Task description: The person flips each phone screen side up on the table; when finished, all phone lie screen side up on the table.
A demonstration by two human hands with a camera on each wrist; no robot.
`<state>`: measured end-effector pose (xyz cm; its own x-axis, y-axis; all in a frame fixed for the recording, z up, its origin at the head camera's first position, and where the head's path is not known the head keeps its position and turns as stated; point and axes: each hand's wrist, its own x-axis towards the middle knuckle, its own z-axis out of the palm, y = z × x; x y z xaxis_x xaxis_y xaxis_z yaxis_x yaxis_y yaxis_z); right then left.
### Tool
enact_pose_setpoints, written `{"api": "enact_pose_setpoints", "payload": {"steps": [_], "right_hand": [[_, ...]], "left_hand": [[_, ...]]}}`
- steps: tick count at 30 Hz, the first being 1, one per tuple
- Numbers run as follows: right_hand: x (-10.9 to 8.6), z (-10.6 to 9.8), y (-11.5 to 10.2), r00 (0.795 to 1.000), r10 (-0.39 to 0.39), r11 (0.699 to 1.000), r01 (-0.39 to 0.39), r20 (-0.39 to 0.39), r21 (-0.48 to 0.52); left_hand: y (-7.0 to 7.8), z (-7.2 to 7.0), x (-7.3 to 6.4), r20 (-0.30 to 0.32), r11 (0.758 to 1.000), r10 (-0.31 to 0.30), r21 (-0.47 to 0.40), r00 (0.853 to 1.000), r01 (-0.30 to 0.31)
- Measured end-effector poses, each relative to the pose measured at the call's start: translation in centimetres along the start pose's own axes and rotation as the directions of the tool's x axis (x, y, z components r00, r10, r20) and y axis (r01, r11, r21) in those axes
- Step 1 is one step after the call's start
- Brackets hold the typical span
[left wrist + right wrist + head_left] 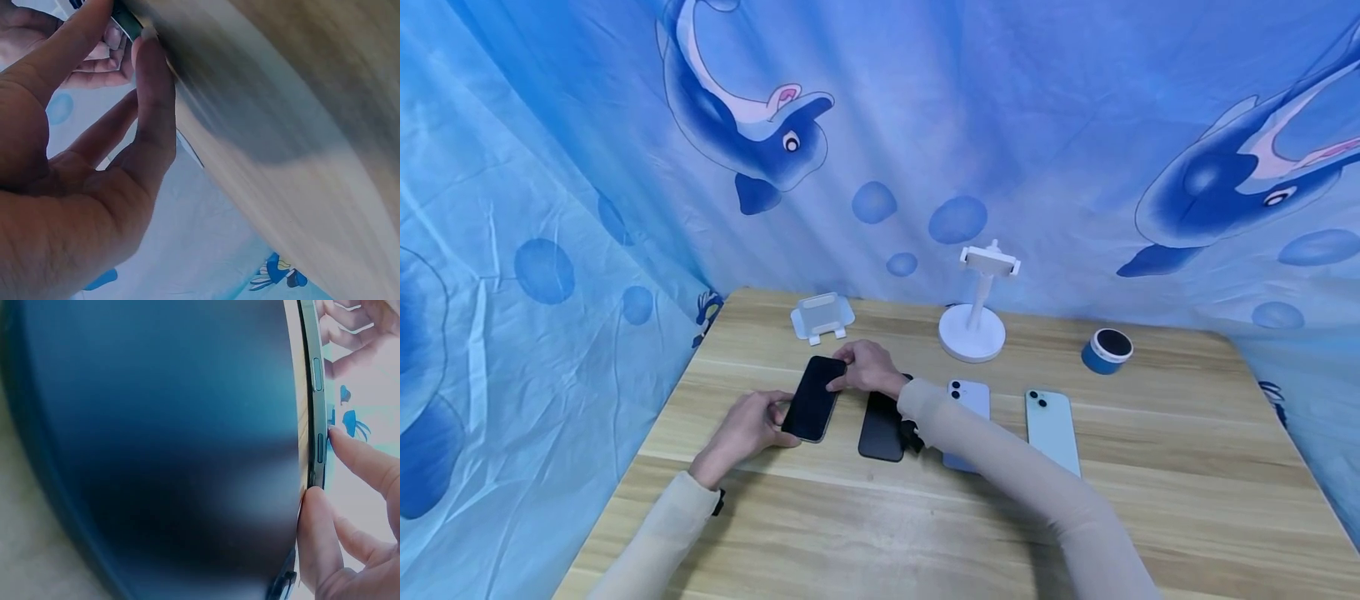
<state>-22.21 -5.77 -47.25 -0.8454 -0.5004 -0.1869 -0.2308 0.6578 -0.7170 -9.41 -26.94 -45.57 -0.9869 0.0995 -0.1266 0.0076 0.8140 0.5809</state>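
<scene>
A smartphone [814, 400] with a dark screen facing up is held at the table's left side. At its lower left, my left hand [747, 429] pinches it by the edges. Thumb and fingers of my right hand [871, 367] grip its upper right edge. The right wrist view shows the phone's green side with two long buttons [317, 412] and the right fingertips against it. In the left wrist view only a green sliver of the phone [128, 22] shows between the left fingers. Under the right wrist lies a black phone [881, 429], partly covered.
A lilac phone [972, 398] and a mint phone [1052, 429] lie to the right, the lilac one partly behind the right sleeve. Along the back stand a white folding stand [822, 315], a round-based white phone holder [972, 333] and a blue cylinder [1107, 352]. Printed curtains hang behind the wooden table.
</scene>
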Motion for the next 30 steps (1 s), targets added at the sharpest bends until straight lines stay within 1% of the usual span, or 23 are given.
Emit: {"api": "enact_pose_setpoints", "payload": {"steps": [4,6,12,18,22,25,30], "right_hand": [[0.2,0.0,0.0,1.0,0.011,1.0,-0.011,0.001,-0.008],[0.2,0.0,-0.1,1.0,0.017,1.0,-0.017,-0.004,-0.006],[0.3,0.1,-0.3,0.999,0.034,0.999,-0.034,-0.023,0.013],[0.2,0.3,-0.1,0.999,0.035,0.999,-0.034,-0.007,0.034],[-0.1,0.0,0.2,1.0,0.009,0.997,-0.01,0.006,0.082],[-0.5,-0.4,0.3,1.0,-0.027,0.993,0.026,0.007,0.116],[-1.2,-1.7,0.5,0.995,-0.093,0.984,0.097,-0.033,0.149]], "left_hand": [[0.1,0.0,-0.1,0.015,1.0,-0.005,-0.018,1.0,0.006],[0.1,0.1,0.0,0.023,0.999,-0.018,-0.028,1.0,0.018],[0.0,0.1,0.2,0.037,0.999,-0.03,-0.013,0.999,0.031],[-0.2,0.2,0.1,0.054,0.999,-0.04,-0.02,0.998,0.041],[-0.1,0.3,0.0,0.06,0.999,-0.04,-0.028,0.997,0.042],[0.1,0.3,-0.1,0.048,0.999,-0.036,-0.025,0.998,0.038],[0.6,0.5,-0.4,0.016,0.999,-0.035,0.011,0.999,0.035]]}}
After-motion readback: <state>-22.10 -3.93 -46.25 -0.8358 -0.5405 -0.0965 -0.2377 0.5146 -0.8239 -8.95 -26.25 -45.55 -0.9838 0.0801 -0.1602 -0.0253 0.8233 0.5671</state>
